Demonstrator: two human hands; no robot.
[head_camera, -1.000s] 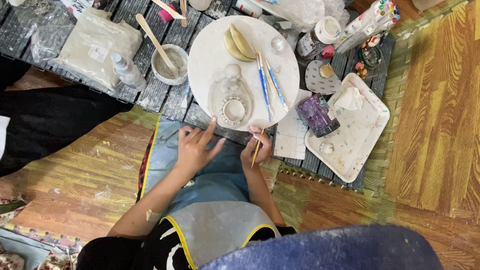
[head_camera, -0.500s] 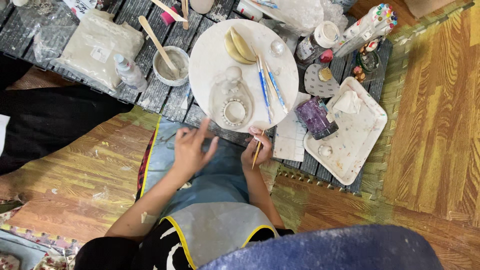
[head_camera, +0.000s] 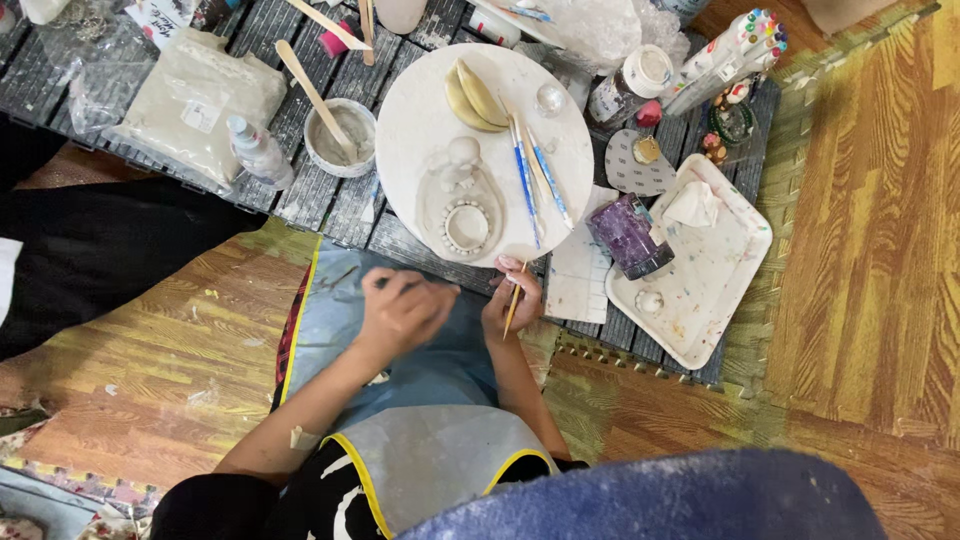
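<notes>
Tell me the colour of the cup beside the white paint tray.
Translucent purple cup, best seen in the head view, touching the tray's left edge.

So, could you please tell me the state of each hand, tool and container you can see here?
Left hand: loosely closed, resting on the blue apron.
Right hand: gripping a thin wooden stick.
Small round white bowl: filled with grey paste, wooden spatula in it.
Purple glass cup: upright.
Blue-handled brushes: lying flat on the round white board.

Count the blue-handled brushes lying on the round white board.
2 blue-handled brushes: one and the other lie side by side on the round white board, right of the clay piece.
</notes>
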